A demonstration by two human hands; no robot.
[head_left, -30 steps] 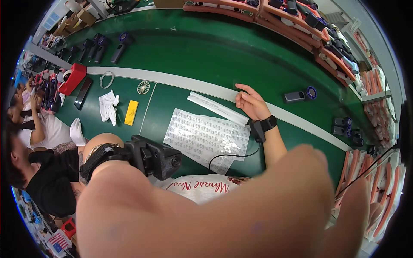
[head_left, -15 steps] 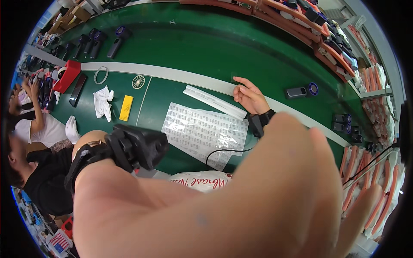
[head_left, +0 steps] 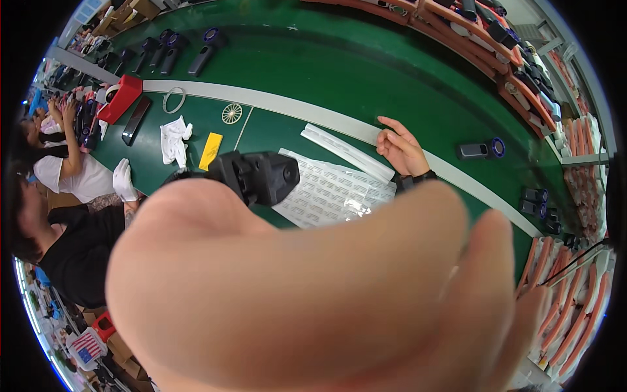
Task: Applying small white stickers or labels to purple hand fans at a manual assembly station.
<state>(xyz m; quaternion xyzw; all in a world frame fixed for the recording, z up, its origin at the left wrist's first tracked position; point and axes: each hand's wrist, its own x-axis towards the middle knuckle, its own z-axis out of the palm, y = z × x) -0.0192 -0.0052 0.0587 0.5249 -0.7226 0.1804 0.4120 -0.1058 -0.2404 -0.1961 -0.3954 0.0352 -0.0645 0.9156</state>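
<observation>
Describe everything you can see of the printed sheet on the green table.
The sheet is thin, white and shiny, with rows of small grey print across it and bright glare toward its right side. It looks like paper or plastic film. It lies spread out on the green table, nearer the wearer than a white roll; whether they touch is unclear. A black wrist-worn device hides part of its left side, and the blurred left hand hides its near part.

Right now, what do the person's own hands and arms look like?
Both bare, no gloves or sleeves visible. Left hand: blurred, with a boxy black camera with round lens at its wrist. Right hand: black wrist strap, partly hidden. No cable visible.
</observation>
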